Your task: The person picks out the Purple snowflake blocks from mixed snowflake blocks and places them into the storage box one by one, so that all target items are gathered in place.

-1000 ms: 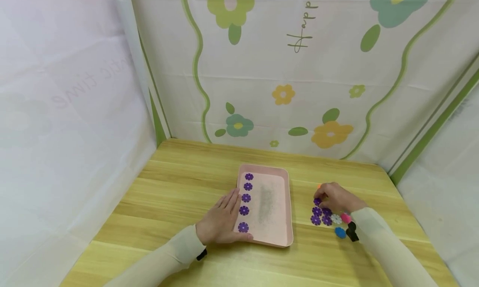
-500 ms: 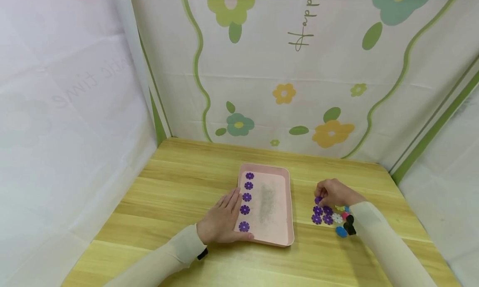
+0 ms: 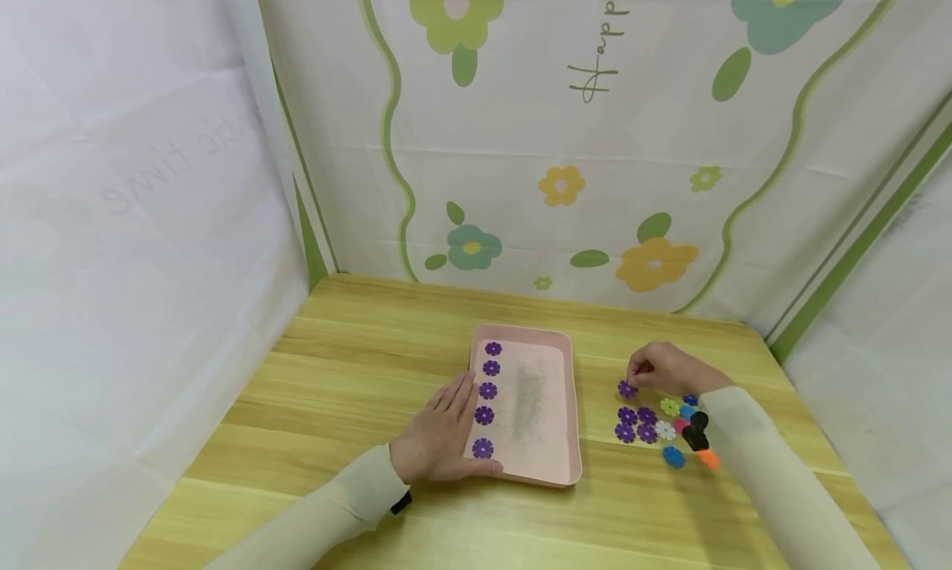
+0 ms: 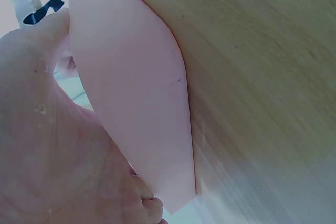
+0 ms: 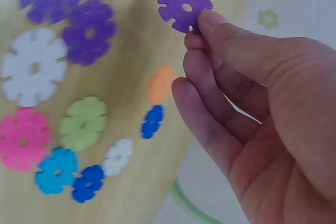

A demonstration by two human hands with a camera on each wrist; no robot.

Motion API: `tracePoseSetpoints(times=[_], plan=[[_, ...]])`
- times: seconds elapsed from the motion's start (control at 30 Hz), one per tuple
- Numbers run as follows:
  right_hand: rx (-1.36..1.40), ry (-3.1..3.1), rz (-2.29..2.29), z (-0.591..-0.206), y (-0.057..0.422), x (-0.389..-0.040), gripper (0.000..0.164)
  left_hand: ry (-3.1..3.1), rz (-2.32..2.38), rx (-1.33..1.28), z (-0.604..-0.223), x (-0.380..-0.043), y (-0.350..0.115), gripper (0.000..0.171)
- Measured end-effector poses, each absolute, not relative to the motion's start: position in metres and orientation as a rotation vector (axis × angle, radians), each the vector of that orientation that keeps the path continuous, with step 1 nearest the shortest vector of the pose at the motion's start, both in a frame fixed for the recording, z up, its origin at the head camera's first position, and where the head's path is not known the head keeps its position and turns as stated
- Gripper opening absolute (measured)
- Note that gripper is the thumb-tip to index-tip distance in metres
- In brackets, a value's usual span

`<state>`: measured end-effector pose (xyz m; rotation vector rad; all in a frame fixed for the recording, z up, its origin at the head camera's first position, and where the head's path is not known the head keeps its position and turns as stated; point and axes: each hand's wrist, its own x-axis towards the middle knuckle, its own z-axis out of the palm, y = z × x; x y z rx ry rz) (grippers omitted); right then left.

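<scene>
My left hand (image 3: 442, 434) lies along the left side of the pink tray (image 3: 575, 413), fingers straight on its rim and thumb over the near corner. In the left wrist view its palm (image 4: 58, 129) is against the tray's outer wall (image 4: 136, 87). Several purple snowflake discs (image 3: 484, 415) stand in a column inside the tray's left edge. Between thumb and forefinger, my right hand (image 3: 673, 368) pinches another purple snowflake disc (image 5: 185, 8), held off the table. More purple discs (image 3: 626, 432) lie just nearer than this hand.
Beside the purple discs on the table are a white disc (image 5: 34, 67), a pink disc (image 5: 23, 139), a yellow-green disc (image 5: 83, 123), an orange disc (image 5: 161, 85) and several blue ones. A patterned cloth (image 3: 513, 140) hangs behind the wooden table (image 3: 357, 347).
My right hand has drawn a purple disc up and slightly away from the others, uncovering the coloured discs beneath the wrist. The left hand and tray stay put.
</scene>
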<state>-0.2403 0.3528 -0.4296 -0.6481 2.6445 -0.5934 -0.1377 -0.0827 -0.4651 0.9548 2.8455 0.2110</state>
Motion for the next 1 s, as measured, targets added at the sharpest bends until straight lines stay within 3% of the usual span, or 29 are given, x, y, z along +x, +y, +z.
tracePoseSetpoints(times=[0.5, 1.0], plan=[[-0.71, 2.665, -0.557, -0.391, 0.28, -0.269, 0.015, 2.856, 0.198, 0.967, -0.465, -0.138, -0.084, 0.122], [-0.725, 2.722, -0.56, -0.414, 0.217, -0.3, 0.012, 2.833, 0.155, 0.929, -0.464, -0.14, -0.083, 0.123]])
